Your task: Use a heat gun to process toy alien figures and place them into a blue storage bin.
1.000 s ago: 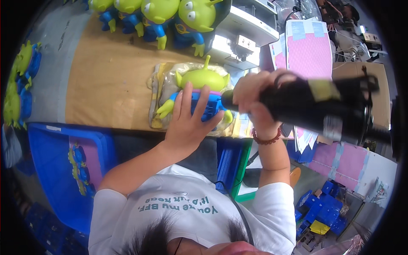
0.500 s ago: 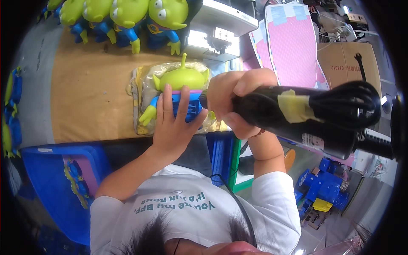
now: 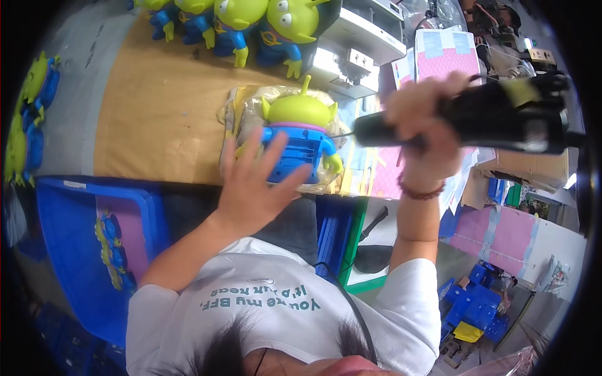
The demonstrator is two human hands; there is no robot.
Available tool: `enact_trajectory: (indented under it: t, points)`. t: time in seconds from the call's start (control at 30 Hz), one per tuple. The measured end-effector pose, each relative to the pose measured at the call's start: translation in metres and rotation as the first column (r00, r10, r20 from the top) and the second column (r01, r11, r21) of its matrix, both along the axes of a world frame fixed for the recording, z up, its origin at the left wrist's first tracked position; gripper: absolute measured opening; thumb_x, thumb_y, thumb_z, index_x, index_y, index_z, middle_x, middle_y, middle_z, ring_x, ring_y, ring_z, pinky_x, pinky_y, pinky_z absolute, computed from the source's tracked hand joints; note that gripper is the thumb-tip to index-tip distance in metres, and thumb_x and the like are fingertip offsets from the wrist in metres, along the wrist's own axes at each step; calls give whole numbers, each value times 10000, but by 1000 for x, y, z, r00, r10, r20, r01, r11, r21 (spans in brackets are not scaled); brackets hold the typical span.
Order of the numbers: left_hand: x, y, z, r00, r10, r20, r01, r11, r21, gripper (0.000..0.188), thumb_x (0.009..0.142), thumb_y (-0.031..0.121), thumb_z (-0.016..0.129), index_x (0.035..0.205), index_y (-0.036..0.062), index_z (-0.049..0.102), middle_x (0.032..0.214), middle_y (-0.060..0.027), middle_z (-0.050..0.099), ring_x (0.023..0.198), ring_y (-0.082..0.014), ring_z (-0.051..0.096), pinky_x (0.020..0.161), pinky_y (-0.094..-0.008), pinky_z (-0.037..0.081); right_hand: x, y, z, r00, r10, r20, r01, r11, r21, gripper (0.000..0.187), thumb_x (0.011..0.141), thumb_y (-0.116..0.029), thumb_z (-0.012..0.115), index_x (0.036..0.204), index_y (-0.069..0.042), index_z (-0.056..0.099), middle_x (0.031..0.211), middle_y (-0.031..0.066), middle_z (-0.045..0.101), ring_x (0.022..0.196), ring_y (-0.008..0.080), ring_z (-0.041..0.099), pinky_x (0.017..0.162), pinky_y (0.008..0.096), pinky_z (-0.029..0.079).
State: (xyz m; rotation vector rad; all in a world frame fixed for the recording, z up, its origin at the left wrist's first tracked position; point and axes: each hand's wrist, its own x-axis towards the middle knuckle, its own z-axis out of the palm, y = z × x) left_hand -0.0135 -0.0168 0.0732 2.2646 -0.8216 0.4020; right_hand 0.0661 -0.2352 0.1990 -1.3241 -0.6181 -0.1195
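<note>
A green-headed alien toy figure (image 3: 300, 111) with a blue body lies back side up on a plastic-wrapped pad (image 3: 249, 103). Slots of a battery compartment show in its back. My left hand (image 3: 248, 188) is open, fingers spread over the toy's lower left side; whether they touch it I cannot tell. My right hand (image 3: 429, 135), blurred by motion, is wrapped round a black electric screwdriver (image 3: 495, 116). The tool lies nearly level, its thin bit pointing left, with the tip near the toy's right shoulder.
Several matching toys (image 3: 241, 15) stand along the table's far edge, and more lie at the left (image 3: 34, 119). A white machine (image 3: 351, 50) stands behind the pad. A blue bin (image 3: 81, 250) holding toys is at the lower left. Pink sheets (image 3: 445, 59) lie to the right.
My right hand has drawn the screwdriver up and right, away from the toy, and its bit now shows. My left fingers have lifted and spread. The whole view has shifted.
</note>
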Motion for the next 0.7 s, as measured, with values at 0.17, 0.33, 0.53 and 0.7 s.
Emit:
enact_trajectory:
  t: [0.17, 0.33, 0.53, 0.7]
  points:
    - [6, 20, -28, 976, 123, -178, -182, 911, -370, 623, 782, 193, 724, 1324, 35, 461, 1401, -225, 393, 1291, -427, 377, 1064, -492, 302, 67, -20, 14, 859, -505, 88, 511, 857, -67, 103, 826, -24, 556, 887, 59, 560, 671, 97, 539, 627, 204, 555, 647, 354, 496]
    - [12, 16, -47, 902, 51, -429, -280, 825, -491, 517, 888, 214, 617, 1316, -30, 460, 1332, -238, 477, 1252, -385, 448, 1055, -416, 333, 91, -3, -25, 812, -555, -181, 555, 830, -53, 134, 793, -99, 627, 848, 3, 561, 629, 65, 545, 545, 159, 536, 534, 283, 454]
    - [15, 14, -51, 930, 79, -359, -253, 846, -469, 389, 944, 272, 522, 1224, 10, 584, 1315, -230, 504, 1251, -360, 461, 1043, -399, 342, 62, 4, -9, 860, -416, -296, 424, 905, -42, 124, 799, -96, 615, 763, 12, 566, 640, 84, 556, 575, 174, 548, 569, 301, 463]
    - [15, 15, -53, 923, 115, -367, -278, 859, -430, 393, 975, 278, 474, 1231, 0, 580, 1337, -234, 487, 1277, -347, 440, 1056, -387, 321, 24, 33, 25, 989, -109, -104, 106, 994, -32, 350, 877, -103, 524, 1188, 6, 403, 761, 74, 481, 679, 174, 483, 697, 358, 433]
